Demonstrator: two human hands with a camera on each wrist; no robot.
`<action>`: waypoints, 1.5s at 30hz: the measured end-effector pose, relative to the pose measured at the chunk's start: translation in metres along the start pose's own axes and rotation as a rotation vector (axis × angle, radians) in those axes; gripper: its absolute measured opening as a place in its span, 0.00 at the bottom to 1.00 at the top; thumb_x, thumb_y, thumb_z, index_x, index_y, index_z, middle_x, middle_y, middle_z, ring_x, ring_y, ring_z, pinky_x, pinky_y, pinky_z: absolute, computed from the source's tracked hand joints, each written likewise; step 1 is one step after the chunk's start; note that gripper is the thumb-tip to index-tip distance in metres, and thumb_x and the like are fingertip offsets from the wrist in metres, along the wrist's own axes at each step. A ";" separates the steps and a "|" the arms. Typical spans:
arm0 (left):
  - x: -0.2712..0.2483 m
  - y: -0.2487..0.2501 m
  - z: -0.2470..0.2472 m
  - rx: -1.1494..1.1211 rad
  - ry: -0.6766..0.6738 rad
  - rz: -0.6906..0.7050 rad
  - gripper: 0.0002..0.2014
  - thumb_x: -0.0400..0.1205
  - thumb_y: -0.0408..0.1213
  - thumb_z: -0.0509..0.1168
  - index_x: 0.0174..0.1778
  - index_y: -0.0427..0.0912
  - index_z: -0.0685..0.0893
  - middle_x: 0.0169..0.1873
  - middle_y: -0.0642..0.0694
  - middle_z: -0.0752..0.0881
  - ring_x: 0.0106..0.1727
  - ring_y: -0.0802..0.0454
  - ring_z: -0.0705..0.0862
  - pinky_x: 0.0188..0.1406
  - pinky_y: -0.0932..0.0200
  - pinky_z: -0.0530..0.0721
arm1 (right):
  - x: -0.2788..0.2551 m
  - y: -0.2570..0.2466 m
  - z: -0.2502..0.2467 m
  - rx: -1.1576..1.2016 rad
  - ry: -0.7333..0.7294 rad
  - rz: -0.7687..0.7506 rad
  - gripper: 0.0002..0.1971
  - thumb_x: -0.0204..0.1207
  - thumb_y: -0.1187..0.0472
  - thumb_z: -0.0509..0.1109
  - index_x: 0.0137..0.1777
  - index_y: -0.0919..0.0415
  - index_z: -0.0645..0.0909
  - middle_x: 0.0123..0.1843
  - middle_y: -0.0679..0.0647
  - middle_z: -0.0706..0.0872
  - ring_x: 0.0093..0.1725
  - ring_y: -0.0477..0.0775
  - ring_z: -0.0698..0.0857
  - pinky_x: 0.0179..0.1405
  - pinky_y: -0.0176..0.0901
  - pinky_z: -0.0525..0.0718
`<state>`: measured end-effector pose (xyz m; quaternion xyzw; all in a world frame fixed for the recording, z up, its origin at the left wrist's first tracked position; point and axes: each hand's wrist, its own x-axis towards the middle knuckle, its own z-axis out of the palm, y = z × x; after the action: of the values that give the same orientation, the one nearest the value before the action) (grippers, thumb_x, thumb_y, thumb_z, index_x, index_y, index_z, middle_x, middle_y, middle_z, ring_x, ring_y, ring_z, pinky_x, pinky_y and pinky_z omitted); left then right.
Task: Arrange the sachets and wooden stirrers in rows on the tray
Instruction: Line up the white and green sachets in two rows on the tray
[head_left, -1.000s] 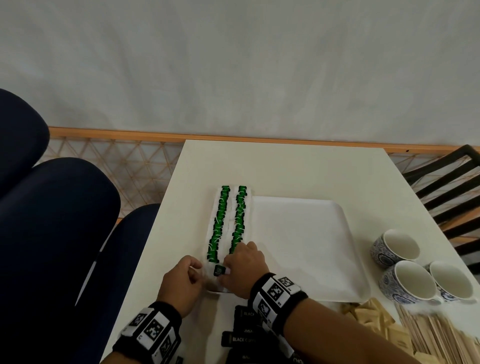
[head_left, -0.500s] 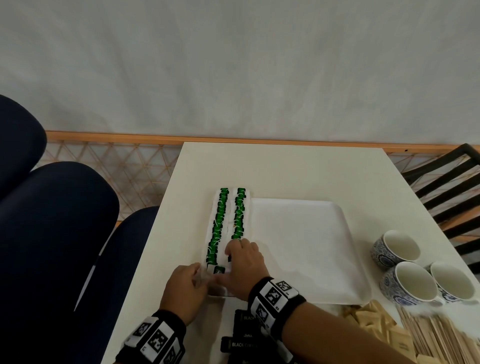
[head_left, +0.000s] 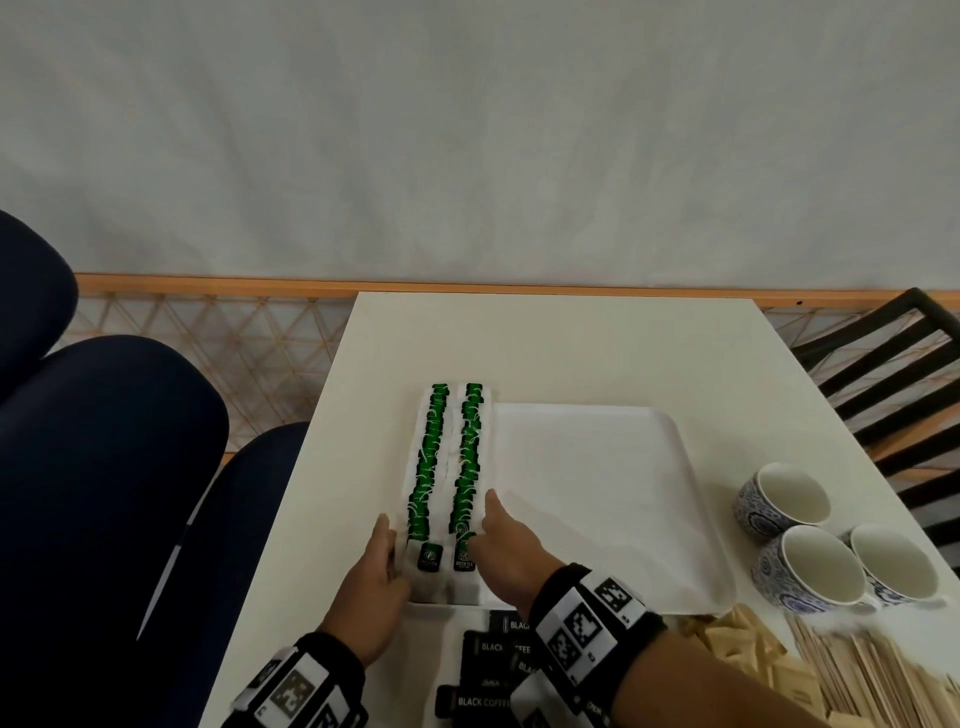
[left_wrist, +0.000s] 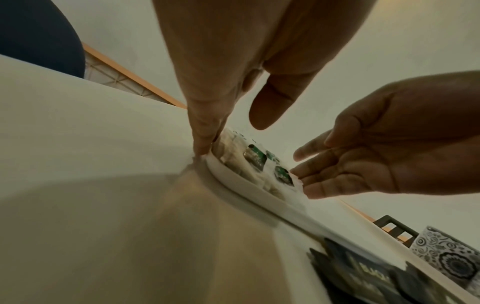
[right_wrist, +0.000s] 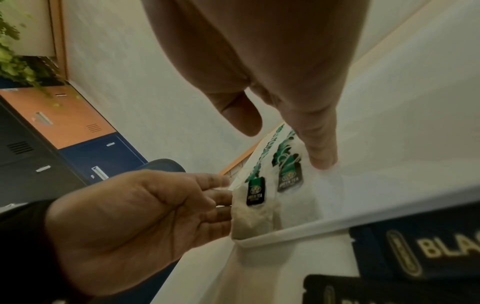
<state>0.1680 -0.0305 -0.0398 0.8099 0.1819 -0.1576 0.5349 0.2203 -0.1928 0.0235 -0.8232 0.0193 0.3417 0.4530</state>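
Scene: a person squares up two rows of green tea sachets (head_left: 447, 467) along the left side of a white tray (head_left: 597, 493) on a pale table (head_left: 545, 343).
Left hand (head_left: 376, 577): fingers straight and held together, laid flat against the outer edge of the left row at the tray's rim — holding nothing.
Right hand (head_left: 506, 545): fingers extended and relaxed, the fingertips (right_wrist: 322, 160) down on the tray just beside the right row's inner edge; it too holds nothing.
Step in hand: by the look of it, aligning — both palms bracket the near end of the two rows, pressing them straight, not placing a new piece.
Where the rest waits: black coffee sachets (head_left: 488, 670) lie heaped on the table just short of the tray's near edge; beige sachets (head_left: 748, 644) and wooden stirrers (head_left: 872, 670) lie at the lower right, none of them yet on the tray.
Next move, likely: lift off the green rows without dragging them, then start a third row beside them — the coffee sachets are nearest.
Bystanders: three patterned cups (head_left: 810, 540) stand on the table to the right of the tray.
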 end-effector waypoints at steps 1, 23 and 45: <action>-0.001 0.000 0.000 0.026 0.006 0.012 0.37 0.84 0.25 0.56 0.85 0.47 0.44 0.82 0.47 0.62 0.81 0.50 0.63 0.76 0.56 0.64 | 0.000 0.000 0.001 -0.001 -0.011 -0.005 0.35 0.84 0.65 0.54 0.86 0.58 0.38 0.79 0.64 0.68 0.72 0.59 0.75 0.56 0.40 0.75; 0.022 0.006 -0.003 0.421 0.232 0.146 0.10 0.81 0.34 0.66 0.37 0.49 0.75 0.50 0.50 0.73 0.43 0.57 0.78 0.48 0.64 0.74 | 0.008 0.016 -0.007 -0.399 -0.030 0.076 0.21 0.81 0.61 0.60 0.68 0.76 0.75 0.67 0.67 0.82 0.59 0.60 0.84 0.62 0.53 0.81; 0.037 0.016 -0.002 -0.327 -0.038 0.019 0.40 0.83 0.28 0.61 0.82 0.63 0.48 0.83 0.43 0.57 0.83 0.49 0.57 0.81 0.44 0.60 | 0.043 0.003 -0.009 0.196 -0.021 0.014 0.39 0.80 0.61 0.57 0.86 0.55 0.41 0.86 0.60 0.55 0.81 0.61 0.63 0.76 0.51 0.66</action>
<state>0.2085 -0.0292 -0.0430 0.7106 0.1871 -0.1361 0.6644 0.2572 -0.1893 -0.0005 -0.7711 0.0539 0.3500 0.5292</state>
